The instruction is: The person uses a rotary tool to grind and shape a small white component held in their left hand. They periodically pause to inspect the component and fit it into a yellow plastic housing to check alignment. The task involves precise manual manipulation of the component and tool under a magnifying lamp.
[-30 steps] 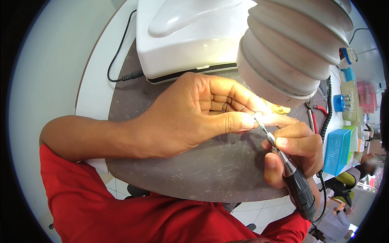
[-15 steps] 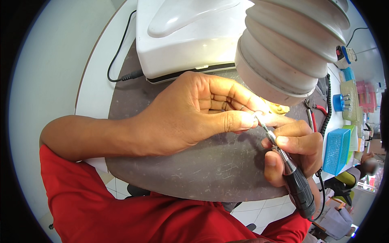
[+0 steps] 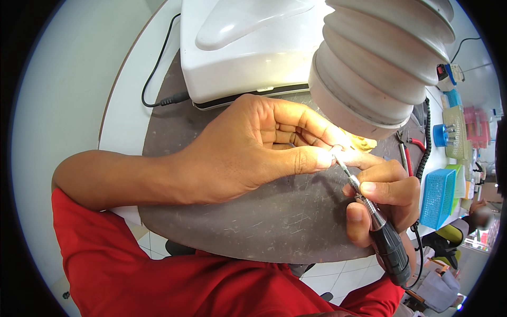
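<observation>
My left hand (image 3: 248, 145) has its thumb and fingertips closed in a pinch on a small piece, mostly hidden and too small to name. In my right hand (image 3: 391, 193) is a black and silver rotary handpiece (image 3: 389, 248), gripped like a pen and slanting up to the left. Its thin pale tip (image 3: 339, 160) meets the left fingertips, and the right forefinger reaches up beside them. Just behind the fingertips shows a yellowish, irregular lump (image 3: 362, 142); I cannot tell what holds or supports it. Both hands are above the dark grey work mat (image 3: 253, 227).
A ribbed white hose nozzle (image 3: 364, 79) hangs close over the fingertips. Behind the hands stands a white box-shaped machine (image 3: 248, 68) with a black cable (image 3: 144, 84). Red-handled pliers (image 3: 406, 153), a coiled cord (image 3: 425, 142) and a blue basket (image 3: 438, 198) are at the right.
The handpiece and right fingers have shifted very slightly against the left fingertips. Both hands keep the same grips, and the view has moved a little.
</observation>
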